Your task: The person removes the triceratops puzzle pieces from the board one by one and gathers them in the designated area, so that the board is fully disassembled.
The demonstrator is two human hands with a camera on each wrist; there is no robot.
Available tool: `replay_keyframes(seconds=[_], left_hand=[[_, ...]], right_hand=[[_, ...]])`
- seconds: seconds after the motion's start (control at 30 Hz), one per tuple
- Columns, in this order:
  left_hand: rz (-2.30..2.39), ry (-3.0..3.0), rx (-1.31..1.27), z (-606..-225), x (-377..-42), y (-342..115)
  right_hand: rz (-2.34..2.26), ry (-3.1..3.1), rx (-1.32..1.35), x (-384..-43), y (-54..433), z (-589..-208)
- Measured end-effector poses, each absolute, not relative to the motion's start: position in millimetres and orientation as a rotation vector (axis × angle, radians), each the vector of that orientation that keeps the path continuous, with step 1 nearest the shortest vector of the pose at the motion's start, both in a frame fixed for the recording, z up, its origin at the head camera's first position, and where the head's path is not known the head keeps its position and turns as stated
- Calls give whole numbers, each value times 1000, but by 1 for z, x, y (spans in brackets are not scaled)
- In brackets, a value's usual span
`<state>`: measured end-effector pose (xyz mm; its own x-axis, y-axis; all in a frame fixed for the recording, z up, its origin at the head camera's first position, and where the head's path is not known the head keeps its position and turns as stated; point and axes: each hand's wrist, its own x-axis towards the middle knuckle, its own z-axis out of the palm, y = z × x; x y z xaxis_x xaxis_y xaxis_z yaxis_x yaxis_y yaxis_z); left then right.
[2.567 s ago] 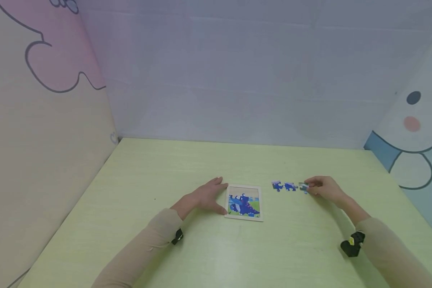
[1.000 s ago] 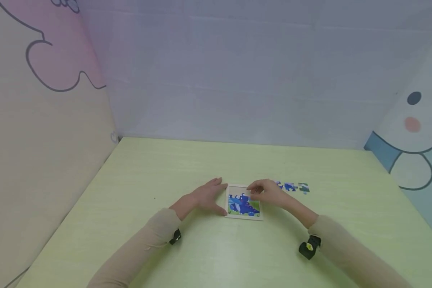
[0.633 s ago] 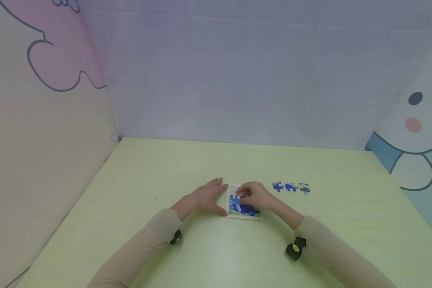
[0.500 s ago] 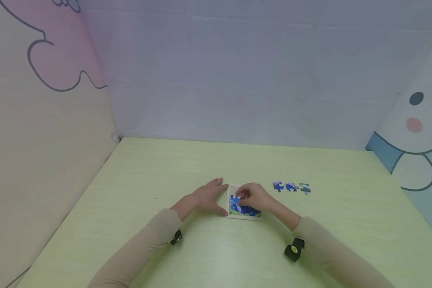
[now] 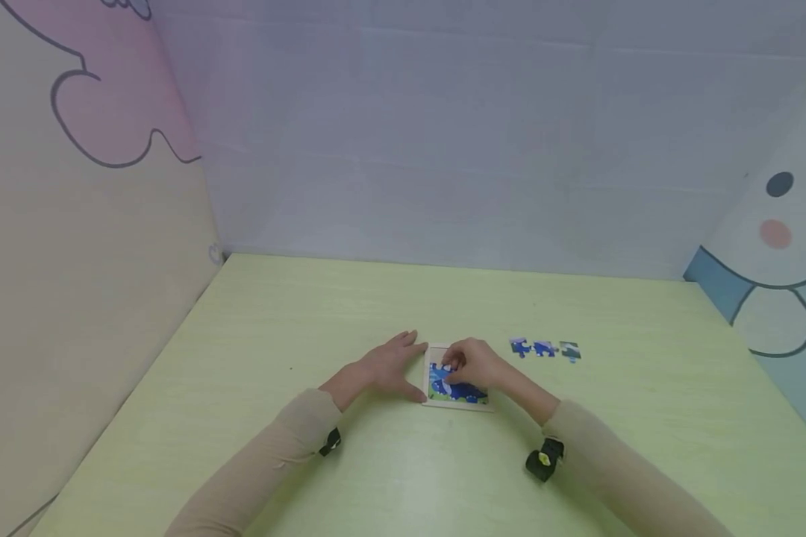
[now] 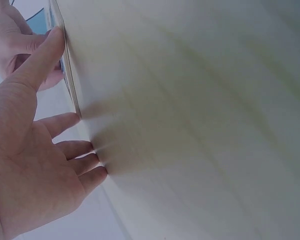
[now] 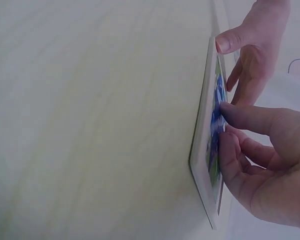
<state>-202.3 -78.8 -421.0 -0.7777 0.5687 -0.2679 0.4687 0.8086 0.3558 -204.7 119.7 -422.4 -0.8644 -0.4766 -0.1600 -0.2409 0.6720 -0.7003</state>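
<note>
A small wooden-framed jigsaw puzzle (image 5: 438, 385) with a blue dinosaur picture lies on the table; the strip along its far side shows bare beige backing. My left hand (image 5: 391, 369) spreads along the left side of the pale frame (image 5: 457, 406), thumb and index fingertip touching its corners. In the left wrist view the other fingertips rest on the tabletop. Over the picture, my right hand (image 5: 475, 362) has curled fingers. Seen from the right wrist, its thumb (image 7: 240, 116) and bent index finger pinch at a puzzle piece in the picture, which they partly hide.
Three loose puzzle pieces lie in a row right of the frame: a blue one (image 5: 520, 347), another blue one (image 5: 544, 349) and a grey-green one (image 5: 569, 350). The pale green table (image 5: 349, 298) meets a plain back wall (image 5: 443, 186) and printed side walls.
My right hand has gone from the rightmost loose piece leftward to the framed puzzle, and its fingertips have settled on the picture. The left hand has stayed at the frame.
</note>
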Motion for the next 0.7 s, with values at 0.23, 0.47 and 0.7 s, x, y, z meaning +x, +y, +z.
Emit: replay_keyframes(seconds=[0.23, 0.47, 0.7], left_hand=[[383, 2634, 772, -421, -202, -79], [388, 2628, 769, -420, -202, -79], [380, 2629, 792, -421, -202, -79]], right_hand=[[-956, 2581, -596, -201, 118, -420], [-971, 2579, -591, -202, 120, -423], [-1099, 2503, -618, -203, 126, -429]])
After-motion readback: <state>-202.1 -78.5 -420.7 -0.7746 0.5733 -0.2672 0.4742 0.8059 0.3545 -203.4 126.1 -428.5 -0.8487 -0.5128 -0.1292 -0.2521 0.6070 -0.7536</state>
